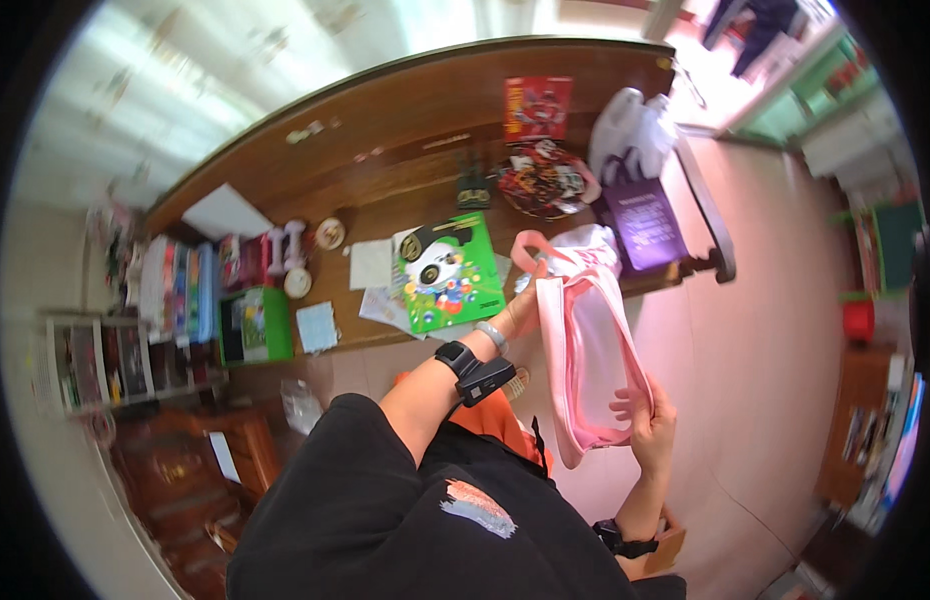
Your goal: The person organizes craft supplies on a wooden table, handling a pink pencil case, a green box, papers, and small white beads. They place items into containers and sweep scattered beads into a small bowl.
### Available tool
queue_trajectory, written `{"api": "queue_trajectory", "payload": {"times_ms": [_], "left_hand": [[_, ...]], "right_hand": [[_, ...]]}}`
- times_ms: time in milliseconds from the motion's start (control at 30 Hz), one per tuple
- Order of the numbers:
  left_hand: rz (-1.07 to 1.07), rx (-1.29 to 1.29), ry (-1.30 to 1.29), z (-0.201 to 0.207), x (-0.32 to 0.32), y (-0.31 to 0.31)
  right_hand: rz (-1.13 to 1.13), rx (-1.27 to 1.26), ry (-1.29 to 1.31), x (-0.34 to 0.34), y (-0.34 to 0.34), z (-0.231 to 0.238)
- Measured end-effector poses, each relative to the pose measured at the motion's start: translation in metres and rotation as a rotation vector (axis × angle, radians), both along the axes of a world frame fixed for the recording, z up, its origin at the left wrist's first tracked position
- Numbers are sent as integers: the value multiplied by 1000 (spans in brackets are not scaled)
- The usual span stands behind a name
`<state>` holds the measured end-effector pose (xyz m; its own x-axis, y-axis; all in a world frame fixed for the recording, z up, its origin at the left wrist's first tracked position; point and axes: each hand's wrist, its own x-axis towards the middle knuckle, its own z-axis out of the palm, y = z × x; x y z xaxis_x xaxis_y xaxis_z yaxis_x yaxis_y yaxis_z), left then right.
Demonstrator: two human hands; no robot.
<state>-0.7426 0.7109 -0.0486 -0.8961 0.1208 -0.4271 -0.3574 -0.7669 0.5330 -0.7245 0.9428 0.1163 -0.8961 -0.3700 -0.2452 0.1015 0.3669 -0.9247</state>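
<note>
I have a pink bag [556, 360] held aloft right of centre, its long mouth gaping, pale lining showing; a strap [529, 238] loops at its far end, by the surface [385, 222].

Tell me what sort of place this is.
Probably a room in a home: a long wooden bench with a pale curtain behind it, and what look like dumbbells on it.

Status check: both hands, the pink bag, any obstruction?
Left hand gripping pink bag near its strap, fingers mostly hidden. Right hand at the rim, fingers inside. Bag open, opening unobstructed; purple bag beyond on wooden bench.
</note>
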Motion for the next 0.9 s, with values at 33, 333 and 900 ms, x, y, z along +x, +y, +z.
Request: {"api": "queue_trajectory", "payload": {"times_ms": [33,333,900], "left_hand": [[48,0,-25,-13,18,-9],[690,77,46,-34,152,-96],[864,-169,-252,-72,367,-398]], "right_hand": [[50,1,-12,-1,-11,-2],[747,-30,358,5,-144,-31],[1057,131,-399,66,-527,-180]]}}
